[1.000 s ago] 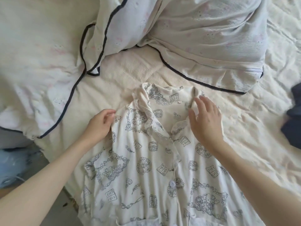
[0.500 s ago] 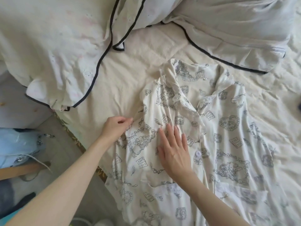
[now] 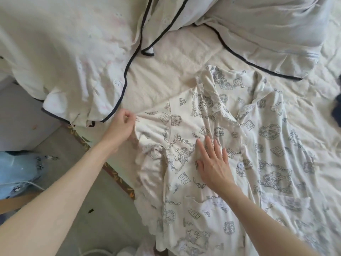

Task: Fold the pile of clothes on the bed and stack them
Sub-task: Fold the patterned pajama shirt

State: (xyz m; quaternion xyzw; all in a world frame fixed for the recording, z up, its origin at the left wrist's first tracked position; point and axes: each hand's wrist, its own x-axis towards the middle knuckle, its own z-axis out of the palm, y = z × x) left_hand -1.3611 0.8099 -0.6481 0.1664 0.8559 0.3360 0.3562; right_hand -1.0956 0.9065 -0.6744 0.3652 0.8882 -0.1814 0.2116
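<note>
The left hand (image 3: 120, 126) has pulled the sleeve (image 3: 156, 122) out to the left since a moment ago, and it pinches the cuff edge in curled fingers. The right hand (image 3: 214, 163) lies flat, fingers straight, pressing the shirt (image 3: 267, 163) front just left of the button line. Shirt's spread face up at the bed (image 3: 175, 61) edge. Beyond it, two piped pillows (image 3: 73, 52) at the far side.

Bare sheet (image 3: 166, 74) open between pillows; dark-piped pillow (image 3: 73, 58) just beside sleeve (image 3: 155, 124), crowding left side.
</note>
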